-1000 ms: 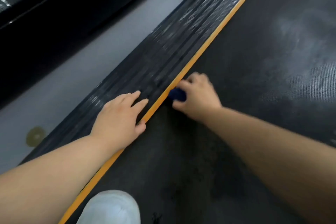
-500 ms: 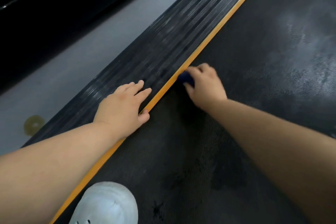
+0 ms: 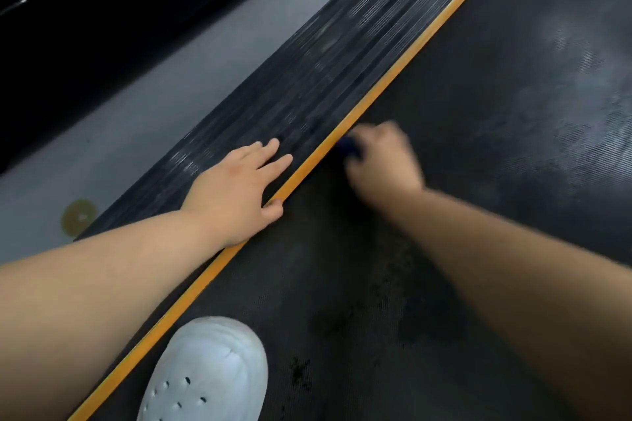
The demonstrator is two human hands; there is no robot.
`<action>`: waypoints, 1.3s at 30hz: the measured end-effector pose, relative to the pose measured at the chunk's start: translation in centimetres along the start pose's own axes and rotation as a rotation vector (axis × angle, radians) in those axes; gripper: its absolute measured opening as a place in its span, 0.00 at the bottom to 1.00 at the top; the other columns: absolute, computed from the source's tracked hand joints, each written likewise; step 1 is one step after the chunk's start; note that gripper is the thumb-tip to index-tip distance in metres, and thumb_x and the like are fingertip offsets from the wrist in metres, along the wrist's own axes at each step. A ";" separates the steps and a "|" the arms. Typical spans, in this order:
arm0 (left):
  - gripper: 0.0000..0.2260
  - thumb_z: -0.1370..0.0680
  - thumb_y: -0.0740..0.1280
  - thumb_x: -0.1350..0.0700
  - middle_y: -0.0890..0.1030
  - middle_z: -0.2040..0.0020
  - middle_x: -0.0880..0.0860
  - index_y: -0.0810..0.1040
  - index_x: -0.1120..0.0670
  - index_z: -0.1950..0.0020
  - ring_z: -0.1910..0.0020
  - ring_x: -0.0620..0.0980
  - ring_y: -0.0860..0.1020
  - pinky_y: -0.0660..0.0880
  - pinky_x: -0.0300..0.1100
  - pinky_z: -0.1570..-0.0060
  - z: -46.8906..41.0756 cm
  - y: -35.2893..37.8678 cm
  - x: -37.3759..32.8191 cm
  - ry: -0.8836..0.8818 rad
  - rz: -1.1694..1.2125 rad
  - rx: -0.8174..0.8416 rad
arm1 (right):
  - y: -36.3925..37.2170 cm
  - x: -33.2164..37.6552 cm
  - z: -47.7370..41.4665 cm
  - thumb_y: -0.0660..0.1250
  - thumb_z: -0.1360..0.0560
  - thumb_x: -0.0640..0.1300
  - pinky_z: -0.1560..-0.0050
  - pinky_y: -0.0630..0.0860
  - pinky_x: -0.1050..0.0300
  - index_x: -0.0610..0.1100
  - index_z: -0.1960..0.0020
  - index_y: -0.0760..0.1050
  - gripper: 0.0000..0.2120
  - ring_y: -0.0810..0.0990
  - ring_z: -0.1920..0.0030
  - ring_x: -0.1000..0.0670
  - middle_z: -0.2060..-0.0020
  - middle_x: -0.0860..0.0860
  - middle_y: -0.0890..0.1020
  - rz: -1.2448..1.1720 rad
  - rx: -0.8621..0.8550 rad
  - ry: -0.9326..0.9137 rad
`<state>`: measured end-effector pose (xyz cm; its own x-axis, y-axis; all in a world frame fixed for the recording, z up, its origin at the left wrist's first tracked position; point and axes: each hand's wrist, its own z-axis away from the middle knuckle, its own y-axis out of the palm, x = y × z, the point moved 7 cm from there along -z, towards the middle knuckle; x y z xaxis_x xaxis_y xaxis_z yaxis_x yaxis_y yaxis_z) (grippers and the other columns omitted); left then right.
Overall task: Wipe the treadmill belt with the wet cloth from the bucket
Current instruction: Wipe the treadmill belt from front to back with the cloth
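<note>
Fingers (image 3: 388, 133) of the right hand (image 3: 383, 164) are curled down over a dark blue cloth (image 3: 348, 146), grasping it and pressing it onto the treadmill belt (image 3: 478, 198), right against the orange strip (image 3: 393, 85) along the belt's left edge. That hand is blurred, so the exact grip is hard to read. Over on the left hand (image 3: 236, 191), the fingers (image 3: 275, 161) lie straight and released, flat on the ribbed black side rail (image 3: 325, 61), thumb touching the orange strip. The belt is a dark, finely textured rubber, with pale hazy patches at far right and small black specks (image 3: 301, 369) near the bottom. A white perforated shoe (image 3: 208, 376) stands on the belt just beside the strip. Left of the rail runs a grey floor (image 3: 154, 96) with a round yellowish disc (image 3: 79, 218) on it, and beyond that a black glossy surface. Only a small bunched piece of the cloth peeks out from under the fingers.
</note>
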<state>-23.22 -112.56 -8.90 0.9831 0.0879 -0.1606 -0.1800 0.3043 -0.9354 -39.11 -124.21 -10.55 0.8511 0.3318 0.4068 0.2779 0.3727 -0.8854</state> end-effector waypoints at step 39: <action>0.42 0.23 0.67 0.50 0.32 0.24 0.50 0.36 0.48 0.23 0.24 0.51 0.41 0.64 0.52 0.31 -0.6 -0.3 -0.7 0.020 -0.309 0.456 | 6.4 7.9 9.7 0.66 0.26 0.43 0.46 0.74 0.50 0.43 0.40 0.71 0.15 0.70 0.44 0.43 0.43 0.44 0.67 -0.136 0.109 -0.190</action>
<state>-23.82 -113.27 -8.74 0.9921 -0.0875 0.0898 0.1254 0.6936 -0.7093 -34.96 -110.84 -10.81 0.7074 0.4258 0.5642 0.3254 0.5126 -0.7946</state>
